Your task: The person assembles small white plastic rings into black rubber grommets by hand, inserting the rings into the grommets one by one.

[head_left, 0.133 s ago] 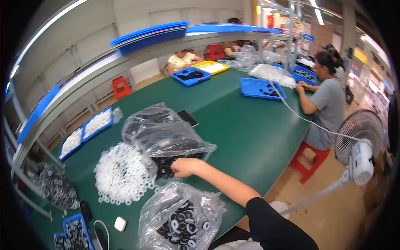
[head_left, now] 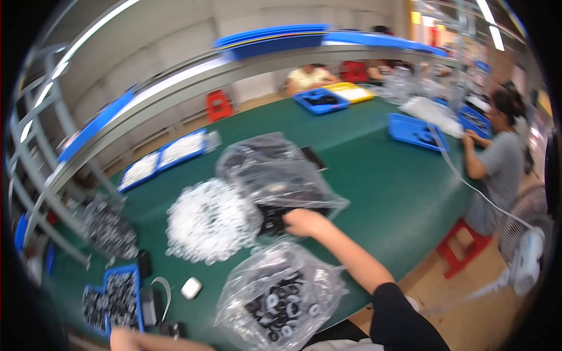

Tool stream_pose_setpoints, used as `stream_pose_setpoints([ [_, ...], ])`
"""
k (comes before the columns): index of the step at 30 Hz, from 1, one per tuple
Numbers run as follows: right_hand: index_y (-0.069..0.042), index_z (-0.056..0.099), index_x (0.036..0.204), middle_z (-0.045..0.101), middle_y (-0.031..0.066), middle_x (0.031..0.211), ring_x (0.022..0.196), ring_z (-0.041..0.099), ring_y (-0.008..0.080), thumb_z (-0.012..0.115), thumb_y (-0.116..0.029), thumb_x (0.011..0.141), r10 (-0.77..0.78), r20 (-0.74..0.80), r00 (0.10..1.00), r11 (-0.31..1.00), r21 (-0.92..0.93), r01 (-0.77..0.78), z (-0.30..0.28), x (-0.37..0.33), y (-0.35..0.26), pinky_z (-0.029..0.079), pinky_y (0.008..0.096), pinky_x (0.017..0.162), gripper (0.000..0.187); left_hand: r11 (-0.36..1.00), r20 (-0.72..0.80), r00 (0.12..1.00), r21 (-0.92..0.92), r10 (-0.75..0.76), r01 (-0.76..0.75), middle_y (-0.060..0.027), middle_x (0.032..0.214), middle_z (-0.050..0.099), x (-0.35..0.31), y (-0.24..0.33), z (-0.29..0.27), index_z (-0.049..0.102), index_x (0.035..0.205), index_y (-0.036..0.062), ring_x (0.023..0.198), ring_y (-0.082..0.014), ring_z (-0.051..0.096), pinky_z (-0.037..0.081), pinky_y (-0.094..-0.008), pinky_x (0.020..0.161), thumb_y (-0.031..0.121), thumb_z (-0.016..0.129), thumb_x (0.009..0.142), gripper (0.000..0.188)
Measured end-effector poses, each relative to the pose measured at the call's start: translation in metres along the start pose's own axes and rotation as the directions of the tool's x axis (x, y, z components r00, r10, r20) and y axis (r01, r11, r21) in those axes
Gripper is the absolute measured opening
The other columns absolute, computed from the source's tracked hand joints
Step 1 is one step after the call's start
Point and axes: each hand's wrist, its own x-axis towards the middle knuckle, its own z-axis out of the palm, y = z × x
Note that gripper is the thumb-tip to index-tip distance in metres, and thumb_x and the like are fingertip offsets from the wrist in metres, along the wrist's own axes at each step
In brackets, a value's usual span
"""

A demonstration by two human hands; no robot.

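Observation:
My right hand (head_left: 304, 223) reaches to the mouth of a clear plastic bag (head_left: 272, 169) of black ring parts (head_left: 272, 221). Its fingers are curled at the parts; whatever they hold is hidden. At the lower edge my left hand (head_left: 124, 338) is blurred and partly cut off, beside a blue tray (head_left: 139, 295) of black and grey rings, and its fingers cannot be made out. A pile of white rings (head_left: 206, 222) lies left of the bag. Nearer to me, another clear bag (head_left: 234, 292) contains black rings with several white ones.
A white case (head_left: 191, 288), a cable and a dark box (head_left: 151, 304) lie by the blue tray. Two trays of white parts (head_left: 181, 150) stand far left under a shelf. A co-worker (head_left: 500, 152) sits at right by a blue tray (head_left: 410, 132); a fan (head_left: 530, 263) stands nearer.
The view has swung left, so the table's contents sit further right and slightly higher. My left hand has come into view at the lower edge. My right hand stays at the bag's mouth.

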Motion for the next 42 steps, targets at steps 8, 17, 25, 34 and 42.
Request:
stream_pose_setpoints([
  [8, -0.002, 0.064, 0.086, 0.066, 0.0171, 0.087, 0.090, 0.064, 0.0338, 0.074, -0.016, 0.071, 0.013, -0.156, 0.988, 0.996, -0.087, -0.027, 0.021, 0.010, 0.001, 0.052, 0.0436, 0.079, 0.023, 0.783, -0.592, 0.518, -0.526, -0.618, 0.333, -0.0201, 0.104, 0.066, -0.136, -0.038, -0.007, 0.064, 0.103, -0.0027, 0.088, -0.0334, 0.065, 0.054, -0.0407, 0.071, 0.017, 0.053, 0.099, 0.024],
  [17, -0.002, 0.060, 0.089, 0.064, 0.0133, 0.083, 0.081, 0.064, 0.0314, 0.077, -0.017, 0.073, -0.011, -0.171, 0.985, 0.998, 0.060, 0.021, 0.006, 0.016, -0.030, 0.051, 0.0412, 0.071, 0.027, -0.593, -0.450, -0.837, -0.596, -0.313, 0.542, -0.0138, 0.080, 0.067, -0.200, -0.134, 0.072, 0.066, 0.099, 0.0004, 0.078, -0.0290, 0.066, 0.051, -0.0393, 0.071, 0.024, 0.076, 0.076, 0.035],
  [25, -0.001, 0.060, 0.089, 0.063, 0.0131, 0.089, 0.084, 0.065, 0.0335, 0.075, -0.014, 0.076, -0.043, -0.174, 0.984, 0.998, 0.040, 0.051, 0.013, 0.020, -0.021, 0.052, 0.0433, 0.074, 0.024, -0.785, -0.453, -0.860, -0.434, -0.235, 0.443, -0.0216, 0.099, 0.064, -0.211, -0.124, 0.093, 0.053, 0.105, 0.0020, 0.095, -0.0374, 0.063, 0.051, -0.0457, 0.078, 0.017, 0.082, 0.069, 0.048],
  [34, 0.005, 0.064, 0.096, 0.065, 0.0061, 0.078, 0.069, 0.062, 0.0104, 0.070, -0.008, 0.085, 0.051, -0.058, 0.997, 0.789, 0.614, -0.005, -0.017, 0.017, -0.034, 0.048, 0.0251, 0.063, 0.018, -0.770, -0.426, -0.881, -0.486, -0.205, 0.414, -0.0174, 0.079, 0.069, -0.207, -0.106, 0.078, 0.069, 0.084, 0.0015, 0.076, -0.0314, 0.068, 0.053, -0.0396, 0.071, 0.012, 0.077, 0.071, 0.018],
  [42, 0.000, 0.060, 0.079, 0.067, 0.0175, 0.107, 0.092, 0.070, 0.0212, 0.074, 0.004, 0.078, -0.182, 0.019, 0.983, 0.150, 0.989, 0.009, -0.051, 0.003, -0.070, 0.056, 0.0307, 0.083, 0.014, -0.416, -0.506, -0.812, -0.697, -0.291, 0.584, -0.0148, 0.090, 0.070, -0.179, -0.105, 0.053, 0.069, 0.101, -0.0002, 0.077, -0.0219, 0.069, 0.054, -0.0322, 0.073, 0.008, 0.065, 0.085, 0.018],
])
